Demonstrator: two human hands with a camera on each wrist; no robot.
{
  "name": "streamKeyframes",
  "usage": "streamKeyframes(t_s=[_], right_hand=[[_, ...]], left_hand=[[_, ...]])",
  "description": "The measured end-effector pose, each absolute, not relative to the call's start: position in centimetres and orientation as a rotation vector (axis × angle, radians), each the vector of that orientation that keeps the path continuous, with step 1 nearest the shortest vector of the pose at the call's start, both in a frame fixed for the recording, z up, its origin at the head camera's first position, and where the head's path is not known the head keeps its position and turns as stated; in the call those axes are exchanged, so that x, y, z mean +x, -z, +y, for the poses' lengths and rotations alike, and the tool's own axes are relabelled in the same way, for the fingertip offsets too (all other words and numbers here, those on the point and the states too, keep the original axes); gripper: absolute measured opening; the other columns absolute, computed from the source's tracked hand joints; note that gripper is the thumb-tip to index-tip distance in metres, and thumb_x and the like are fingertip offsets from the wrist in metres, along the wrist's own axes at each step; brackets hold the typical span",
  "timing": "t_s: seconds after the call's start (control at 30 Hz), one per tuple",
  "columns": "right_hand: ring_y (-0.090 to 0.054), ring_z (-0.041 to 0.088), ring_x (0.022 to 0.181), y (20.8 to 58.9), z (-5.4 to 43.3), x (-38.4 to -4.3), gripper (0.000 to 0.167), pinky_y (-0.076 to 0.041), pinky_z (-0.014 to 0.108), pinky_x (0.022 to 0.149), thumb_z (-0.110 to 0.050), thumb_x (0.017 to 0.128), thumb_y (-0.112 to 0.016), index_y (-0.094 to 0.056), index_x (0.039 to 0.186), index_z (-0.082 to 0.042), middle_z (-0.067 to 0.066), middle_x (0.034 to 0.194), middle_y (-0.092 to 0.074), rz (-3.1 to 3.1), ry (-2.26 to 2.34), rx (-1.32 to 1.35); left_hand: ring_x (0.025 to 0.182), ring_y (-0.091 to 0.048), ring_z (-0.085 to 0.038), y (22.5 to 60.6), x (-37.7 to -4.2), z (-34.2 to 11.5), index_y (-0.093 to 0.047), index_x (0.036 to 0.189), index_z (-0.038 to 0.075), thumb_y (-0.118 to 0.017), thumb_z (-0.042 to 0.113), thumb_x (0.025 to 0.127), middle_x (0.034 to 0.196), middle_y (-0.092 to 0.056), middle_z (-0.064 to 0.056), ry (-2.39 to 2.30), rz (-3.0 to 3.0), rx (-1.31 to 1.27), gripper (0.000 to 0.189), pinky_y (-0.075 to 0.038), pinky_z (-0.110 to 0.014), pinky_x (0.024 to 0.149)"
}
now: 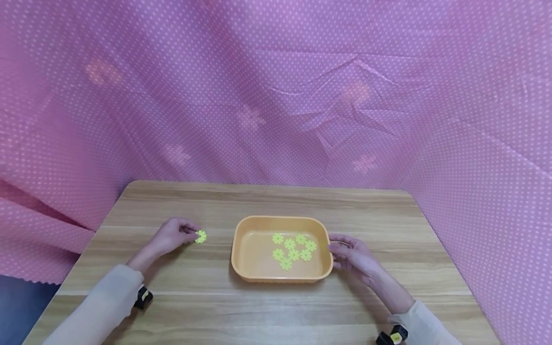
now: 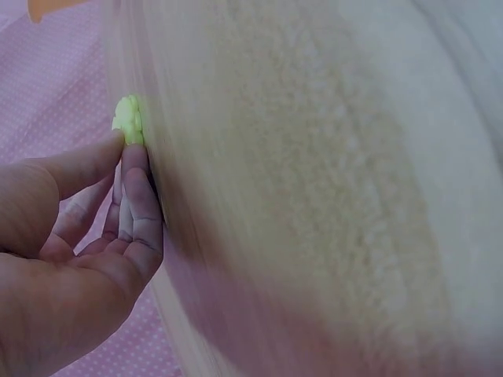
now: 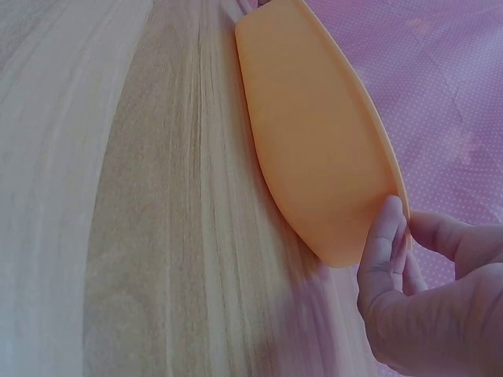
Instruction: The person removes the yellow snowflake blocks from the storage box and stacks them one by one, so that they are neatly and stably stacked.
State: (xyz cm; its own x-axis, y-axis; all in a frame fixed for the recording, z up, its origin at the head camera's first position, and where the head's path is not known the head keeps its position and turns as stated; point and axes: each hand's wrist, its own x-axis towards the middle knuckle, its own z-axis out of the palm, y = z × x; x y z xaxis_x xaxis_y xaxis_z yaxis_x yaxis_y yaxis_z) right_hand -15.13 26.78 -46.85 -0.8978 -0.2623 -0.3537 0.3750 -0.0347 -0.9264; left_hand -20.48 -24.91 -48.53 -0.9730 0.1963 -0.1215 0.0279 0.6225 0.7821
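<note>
Between its thumb and fingertips, my left hand (image 1: 174, 235) pinches a yellow-green flower-shaped piece (image 1: 201, 236), low over the table left of the orange basin. The left wrist view shows that piece (image 2: 129, 120) edge-on at the tips of the thumb and index finger. My right hand (image 1: 355, 258) grips the right end of the orange basin (image 1: 282, 279). In the right wrist view its thumb lies at the rim and its fingers press the outer wall of the basin (image 3: 314, 118). Several matching flower pieces (image 1: 293, 254) lie flat inside, in the basin's right half.
The wood-grain table (image 1: 207, 311) has rounded far corners. A pink polka-dot cloth (image 1: 276, 120) hangs behind it and along both sides. Black devices are strapped at the left wrist (image 1: 143, 298) and right wrist (image 1: 393, 335), beside pale sleeves.
</note>
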Motion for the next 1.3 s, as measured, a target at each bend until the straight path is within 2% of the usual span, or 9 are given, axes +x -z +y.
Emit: streamKeyframes(t_s=[1.0, 1.3], right_hand=[[-0.076, 0.008, 0.085, 46.9, 26.8, -15.0, 0.057, -0.067, 0.025, 0.081, -0.009, 0.104, -0.064, -0.04, 0.151, 0.011, 0.0, 0.102, -0.081, 1.818, 1.992, 0.109], [-0.076, 0.009, 0.087, 47.0, 26.9, -15.0, 0.059, -0.067, 0.026, 0.083, -0.011, 0.103, -0.066, -0.04, 0.152, 0.01, 0.0, 0.104, -0.08, 1.82, 1.988, 0.113]], left_hand=[[0.085, -0.065, -0.013, 48.6, -20.5, -24.8, -0.074, 0.109, -0.007, -0.076, 0.004, 0.092, 0.098, -0.075, -0.018, -1.251, 2.663, 0.198, 0.02, -0.057, -0.016, 0.069], [0.084, -0.065, -0.014, 47.5, -20.1, -24.4, -0.073, 0.114, -0.006, -0.075, 0.011, 0.095, 0.102, -0.076, -0.017, -1.252, 2.688, 0.201, 0.025, -0.059, -0.023, 0.067]])
